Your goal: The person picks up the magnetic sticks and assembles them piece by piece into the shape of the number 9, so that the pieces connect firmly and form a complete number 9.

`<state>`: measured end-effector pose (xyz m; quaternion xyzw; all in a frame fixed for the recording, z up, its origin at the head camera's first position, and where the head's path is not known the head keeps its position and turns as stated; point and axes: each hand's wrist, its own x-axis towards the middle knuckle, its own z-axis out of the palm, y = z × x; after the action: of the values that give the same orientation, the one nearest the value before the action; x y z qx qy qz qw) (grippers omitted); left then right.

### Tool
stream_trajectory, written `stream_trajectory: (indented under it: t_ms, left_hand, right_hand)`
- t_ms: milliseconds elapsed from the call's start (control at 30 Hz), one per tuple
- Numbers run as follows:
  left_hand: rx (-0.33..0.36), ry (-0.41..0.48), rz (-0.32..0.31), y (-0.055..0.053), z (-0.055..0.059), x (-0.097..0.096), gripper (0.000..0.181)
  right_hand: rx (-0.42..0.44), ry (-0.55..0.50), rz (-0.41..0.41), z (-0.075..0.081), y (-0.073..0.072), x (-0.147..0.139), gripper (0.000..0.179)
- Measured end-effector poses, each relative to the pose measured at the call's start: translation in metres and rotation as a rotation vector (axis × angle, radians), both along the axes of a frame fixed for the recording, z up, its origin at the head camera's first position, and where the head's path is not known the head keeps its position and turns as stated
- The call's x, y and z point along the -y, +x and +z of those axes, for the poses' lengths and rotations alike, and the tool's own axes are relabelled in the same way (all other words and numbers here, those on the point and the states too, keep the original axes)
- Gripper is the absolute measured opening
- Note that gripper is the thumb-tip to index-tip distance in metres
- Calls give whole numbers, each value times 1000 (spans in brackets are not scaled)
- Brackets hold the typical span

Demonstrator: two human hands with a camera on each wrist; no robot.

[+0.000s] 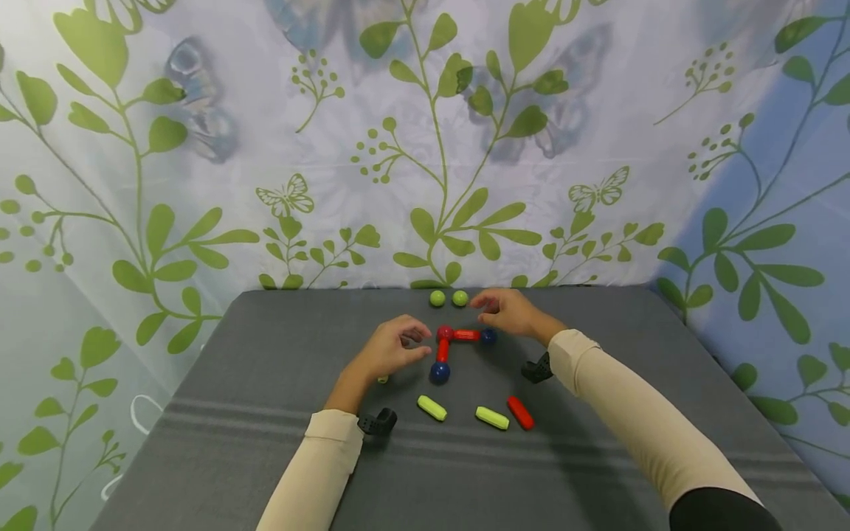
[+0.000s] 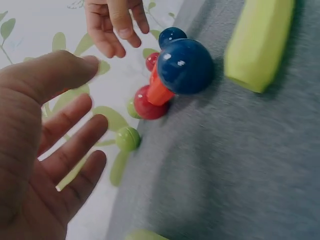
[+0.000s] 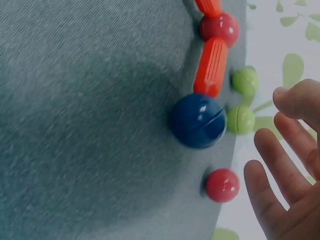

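Left hand [image 1: 393,346] and right hand [image 1: 510,311] hover by the stick-and-ball shape [image 1: 443,350], fingers loosely spread. Lots of table [image 1: 226,472] off left, green balls [image 1: 437,298] near the far edge.

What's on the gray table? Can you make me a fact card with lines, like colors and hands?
L shape: a red ball at the corner, two red sticks, a blue ball at each end
Green balls: two, near the back edge of the gray table
Loose red ball: one, shown in the right wrist view
Loose red stick: one
Yellow-green sticks: two in plain view
Left hand: beside the L shape, holding nothing
Right hand: above the table, holding nothing
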<state>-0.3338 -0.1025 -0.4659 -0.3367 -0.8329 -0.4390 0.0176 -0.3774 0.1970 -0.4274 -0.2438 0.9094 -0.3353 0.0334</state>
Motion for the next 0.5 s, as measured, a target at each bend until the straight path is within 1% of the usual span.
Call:
stream_trajectory:
  t_ms: [100,233,333,500]
  left_hand:
    - [12,-72,-56,-4,5,-7,23]
    - [63,-146,-103,-8,11,-13,27]
    - [87,-169,-119,-11,14,-19,27]
    - [74,-172,-117,-21,15,-26,26]
  right_hand:
    - [1,3,-11,-4,2,-8,25]
    - [2,22,6,-7,8,-13,26]
    - [4,33,9,-8,15,-17,27]
    - [-13,52,-9,-9,22,-21,26]
